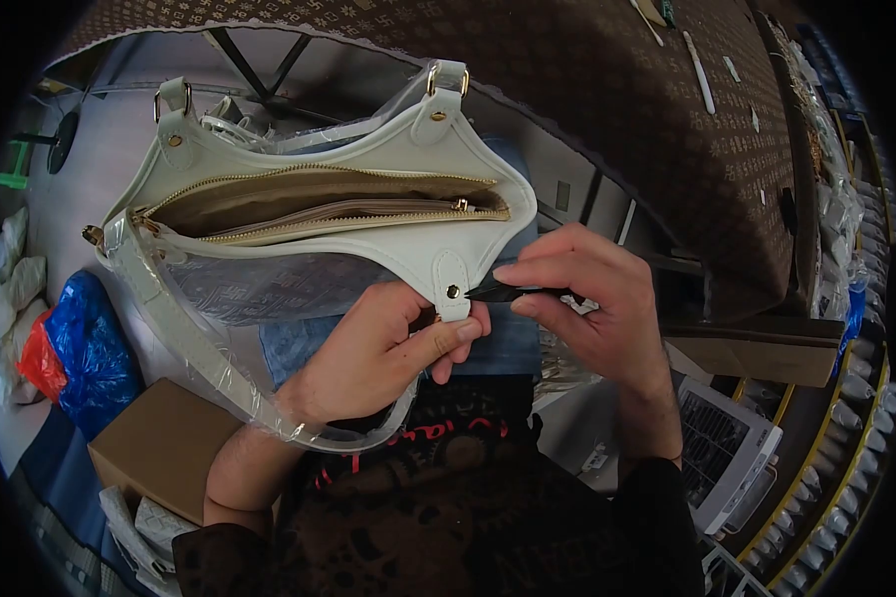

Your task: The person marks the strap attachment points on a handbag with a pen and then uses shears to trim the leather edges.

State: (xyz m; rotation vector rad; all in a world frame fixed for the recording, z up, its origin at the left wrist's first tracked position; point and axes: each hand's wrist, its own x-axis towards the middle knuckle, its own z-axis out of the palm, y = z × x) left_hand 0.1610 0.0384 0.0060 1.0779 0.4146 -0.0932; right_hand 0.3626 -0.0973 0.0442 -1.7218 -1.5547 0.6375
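Note:
A white handbag [368, 164] with gold zips and gold rivets rests across my lap, its main zip open on a beige lining with an inner zip pocket. My left hand [378, 343] is closed on the bag's near right strap tab [452, 274], thumb in front and fingers behind. Between the thumb and fingers of my right hand [592, 294] is a slim black pointed tool [503, 294], its tip close to the gold rivet on that tab. The exact kind of tool is not clear. A plastic-wrapped white strap [179, 328] loops down over my left forearm.
A table with brown patterned covering [607, 80] stands ahead, a white stick-like tool [700, 72] on it. At left are blue [95, 328] and red plastic bags [42, 358] and a cardboard box [164, 448]. A grey-white device with dark panels [722, 448] stands at right, beside racks of wrapped parts.

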